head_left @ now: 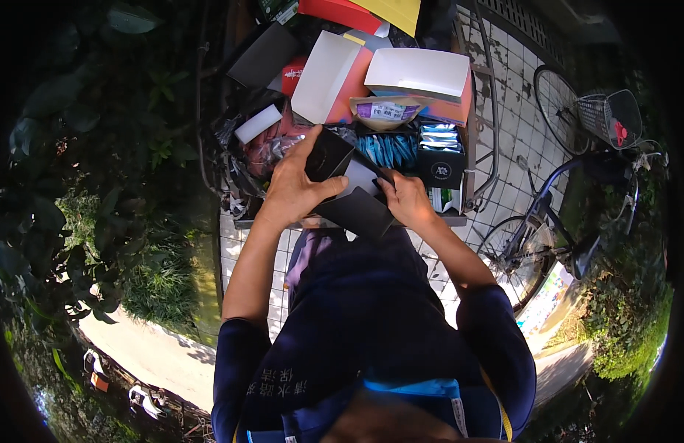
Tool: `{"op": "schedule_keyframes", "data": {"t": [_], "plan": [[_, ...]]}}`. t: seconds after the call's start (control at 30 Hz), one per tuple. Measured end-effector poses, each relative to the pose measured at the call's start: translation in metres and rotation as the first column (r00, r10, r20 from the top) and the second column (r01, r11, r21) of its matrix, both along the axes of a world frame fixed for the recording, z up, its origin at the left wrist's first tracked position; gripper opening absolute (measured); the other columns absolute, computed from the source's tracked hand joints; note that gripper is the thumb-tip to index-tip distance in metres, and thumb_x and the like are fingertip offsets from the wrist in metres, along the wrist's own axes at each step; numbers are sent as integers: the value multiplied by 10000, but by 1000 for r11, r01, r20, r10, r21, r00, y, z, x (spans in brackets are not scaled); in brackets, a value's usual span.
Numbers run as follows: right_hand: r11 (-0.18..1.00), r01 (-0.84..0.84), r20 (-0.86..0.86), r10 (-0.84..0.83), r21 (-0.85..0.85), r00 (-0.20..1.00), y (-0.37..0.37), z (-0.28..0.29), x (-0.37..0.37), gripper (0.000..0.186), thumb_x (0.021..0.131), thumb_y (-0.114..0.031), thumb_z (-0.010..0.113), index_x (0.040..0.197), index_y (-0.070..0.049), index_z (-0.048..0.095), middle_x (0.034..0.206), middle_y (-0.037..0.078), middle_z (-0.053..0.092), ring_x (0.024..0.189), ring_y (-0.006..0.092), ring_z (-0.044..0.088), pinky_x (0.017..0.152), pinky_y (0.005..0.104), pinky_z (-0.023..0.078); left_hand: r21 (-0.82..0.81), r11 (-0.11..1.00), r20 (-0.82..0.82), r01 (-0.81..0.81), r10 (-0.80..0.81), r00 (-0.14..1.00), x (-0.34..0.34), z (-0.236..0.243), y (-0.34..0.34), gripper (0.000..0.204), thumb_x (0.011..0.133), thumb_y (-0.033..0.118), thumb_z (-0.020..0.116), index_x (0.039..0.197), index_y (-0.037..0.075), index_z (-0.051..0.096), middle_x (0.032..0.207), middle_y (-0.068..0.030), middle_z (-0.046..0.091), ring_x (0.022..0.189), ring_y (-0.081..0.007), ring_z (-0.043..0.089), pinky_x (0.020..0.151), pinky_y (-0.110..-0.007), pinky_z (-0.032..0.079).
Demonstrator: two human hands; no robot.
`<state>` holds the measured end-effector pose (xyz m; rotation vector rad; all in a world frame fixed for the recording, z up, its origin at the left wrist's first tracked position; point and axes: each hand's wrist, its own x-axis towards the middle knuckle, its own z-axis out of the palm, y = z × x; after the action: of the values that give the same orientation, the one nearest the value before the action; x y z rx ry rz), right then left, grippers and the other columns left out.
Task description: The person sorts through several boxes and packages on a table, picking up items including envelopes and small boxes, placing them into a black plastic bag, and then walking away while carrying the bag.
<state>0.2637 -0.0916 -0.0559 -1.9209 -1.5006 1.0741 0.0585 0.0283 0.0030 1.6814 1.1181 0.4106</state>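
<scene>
Between my hands is a black cardboard box (357,210) with its flaps open and a pale grey inside showing. My left hand (296,184) grips its left side, thumb laid over the top edge and fingers along the outer wall. At the right edge my right hand (408,199) pinches the card between thumb and fingers. Just beyond lies a cart (454,220) heaped with packaging. Close to my right hand stands a black box (439,168) filled with blue and white sachets. More blue sachets (388,150) lie beside it.
Open white-lined cartons (419,70), a paper pouch (386,111) with a purple label, a dark box (264,55) and a small white box (258,124) crowd the cart. A bicycle (548,199) stands on the tiled paving (515,111) at right. Leafy bushes (157,266) border the left.
</scene>
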Motion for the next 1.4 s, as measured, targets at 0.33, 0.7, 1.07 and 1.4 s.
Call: {"op": "schedule_keyframes", "data": {"t": [0.33, 0.7, 1.07, 1.4], "plan": [[990, -48, 393, -8, 131, 919, 33, 21, -60, 658, 744, -5, 514, 1277, 258, 231, 1053, 435, 504, 681, 416, 654, 582, 387, 556, 53, 892, 78, -449, 444, 892, 31, -45, -13, 1094, 642, 155, 786, 1420, -52, 46, 1321, -301, 374, 1208, -389, 429, 1016, -377, 348], [974, 105, 48, -116, 199, 992, 63, 14, -18, 360, 876, -69, 487, 1206, 75, 470, 647, 258, 600, 629, 400, 635, 592, 425, 516, -286, 950, 224, -125, 193, 955, -27, -8, 13, 665, 828, 137, 632, 1402, -7, 329, 1232, -134, 552, 1127, -195, 525, 959, -315, 389], [952, 186, 16, -195, 242, 981, 128, 36, 36, 393, 902, -274, 569, 1177, 6, 567, 985, 210, 664, 885, 306, 674, 762, 356, 514, -77, 994, -453, 76, -102, 886, -9, -94, -12, 858, 783, 527, 648, 1355, -48, 367, 1259, -319, 486, 1186, -423, 480, 987, -427, 401], [646, 370, -161, -610, -667, 776, -34, -140, 13, 509, 885, -371, 596, 1139, 66, 532, 1052, 255, 620, 899, 368, 653, 797, 399, 543, -12, 997, -294, -77, 70, 953, -64, -140, -38, 205, 787, 36, 606, 980, 28, 676, 914, -196, 662, 860, -302, 664, 788, -330, 502]]}}
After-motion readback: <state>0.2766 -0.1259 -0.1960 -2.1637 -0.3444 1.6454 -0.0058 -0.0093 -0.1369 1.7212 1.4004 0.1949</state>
